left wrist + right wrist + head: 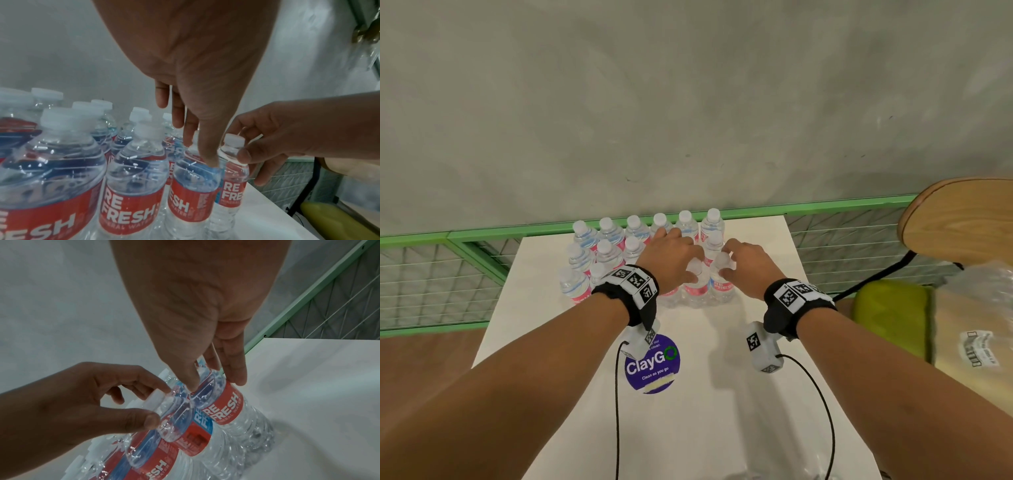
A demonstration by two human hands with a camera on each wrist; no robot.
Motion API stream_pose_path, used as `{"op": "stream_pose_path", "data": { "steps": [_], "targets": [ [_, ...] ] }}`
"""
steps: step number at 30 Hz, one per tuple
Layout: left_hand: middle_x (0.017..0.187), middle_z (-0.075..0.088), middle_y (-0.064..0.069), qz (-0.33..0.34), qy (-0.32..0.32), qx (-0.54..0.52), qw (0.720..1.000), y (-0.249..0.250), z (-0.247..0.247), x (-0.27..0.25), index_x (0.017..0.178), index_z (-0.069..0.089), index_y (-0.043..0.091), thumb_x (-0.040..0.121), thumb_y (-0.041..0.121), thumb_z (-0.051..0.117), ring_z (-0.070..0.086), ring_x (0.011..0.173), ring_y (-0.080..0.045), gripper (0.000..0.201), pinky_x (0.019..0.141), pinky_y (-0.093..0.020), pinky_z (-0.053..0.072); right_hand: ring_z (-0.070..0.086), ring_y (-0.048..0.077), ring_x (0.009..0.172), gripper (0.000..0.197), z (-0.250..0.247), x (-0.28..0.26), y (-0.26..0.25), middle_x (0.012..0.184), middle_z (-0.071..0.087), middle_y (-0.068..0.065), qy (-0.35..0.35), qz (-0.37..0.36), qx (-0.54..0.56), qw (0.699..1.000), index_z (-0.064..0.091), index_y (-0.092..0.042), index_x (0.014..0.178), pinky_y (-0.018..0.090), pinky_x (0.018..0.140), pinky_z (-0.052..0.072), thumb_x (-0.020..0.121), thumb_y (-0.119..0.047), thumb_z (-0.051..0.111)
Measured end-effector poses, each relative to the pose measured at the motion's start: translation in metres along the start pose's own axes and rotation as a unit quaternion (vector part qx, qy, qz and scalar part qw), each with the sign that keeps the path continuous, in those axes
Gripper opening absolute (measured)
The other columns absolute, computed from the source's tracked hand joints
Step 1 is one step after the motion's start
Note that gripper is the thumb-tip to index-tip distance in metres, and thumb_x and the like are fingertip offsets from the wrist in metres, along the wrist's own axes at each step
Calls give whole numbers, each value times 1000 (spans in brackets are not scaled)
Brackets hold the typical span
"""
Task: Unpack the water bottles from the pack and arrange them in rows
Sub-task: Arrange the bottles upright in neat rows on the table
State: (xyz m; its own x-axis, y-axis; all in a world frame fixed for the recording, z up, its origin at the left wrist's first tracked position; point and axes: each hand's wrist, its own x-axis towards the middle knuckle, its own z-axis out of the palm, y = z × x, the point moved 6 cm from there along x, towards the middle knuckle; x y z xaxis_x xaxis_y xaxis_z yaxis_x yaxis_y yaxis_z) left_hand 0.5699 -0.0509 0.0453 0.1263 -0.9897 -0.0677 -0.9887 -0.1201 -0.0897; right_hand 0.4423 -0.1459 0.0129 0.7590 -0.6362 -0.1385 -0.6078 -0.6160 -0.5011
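Left hand [671,257] pinches the neck of a bottle [193,186], right hand [748,265] seemingly the end bottle [232,190]; both likely heavy, thin-walled, slick: grip beneath the cap collar.

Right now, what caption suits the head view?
Left hand and right hand grip neighbouring front-row water bottles on a white table.

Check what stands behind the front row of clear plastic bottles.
Two more rows of white-capped bottles, then a green metal rail. Left hand and right hand hide the middle ones.
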Motion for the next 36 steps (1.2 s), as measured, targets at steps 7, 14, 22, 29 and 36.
{"op": "stream_pose_path", "data": {
  "steps": [7,14,22,29,36],
  "targets": [
    [105,70,5,-19,-2,4,1000,-1,-1,2,115,66,31,86,51,67,51,107,-22,35,94,-39,34,57,25,93,36,3,-1,3,101,62,3,20,18,31,999,51,-17,108,35,76,47,86,-36,71],
    [100,68,3,-42,9,8,999,-3,0,0,108,67,26,81,66,63,51,103,-23,48,92,-41,35,59,21,90,40,7,-4,5,103,61,-2,25,27,74,997,50,-19,111,35,78,51,84,-39,73],
    [110,68,8,-16,-4,4,1000,-1,-3,-3,118,64,35,87,47,67,50,109,-21,33,94,-39,34,62,21,92,42,11,-5,6,111,63,2,17,17,93,995,55,-21,119,39,84,54,81,-27,73],
    [108,68,7,-41,1,-8,999,-1,0,-3,118,65,33,87,49,66,49,107,-21,34,93,-40,33,64,22,89,42,11,-4,10,107,63,1,22,36,102,994,53,-20,114,36,80,54,81,-30,77],
    [105,67,5,-53,3,-8,999,-2,1,-1,114,65,31,86,50,66,51,107,-22,34,92,-41,34,64,21,89,41,13,-4,12,107,64,1,22,38,115,992,53,-21,113,36,79,54,81,-30,77]
  ]
}}
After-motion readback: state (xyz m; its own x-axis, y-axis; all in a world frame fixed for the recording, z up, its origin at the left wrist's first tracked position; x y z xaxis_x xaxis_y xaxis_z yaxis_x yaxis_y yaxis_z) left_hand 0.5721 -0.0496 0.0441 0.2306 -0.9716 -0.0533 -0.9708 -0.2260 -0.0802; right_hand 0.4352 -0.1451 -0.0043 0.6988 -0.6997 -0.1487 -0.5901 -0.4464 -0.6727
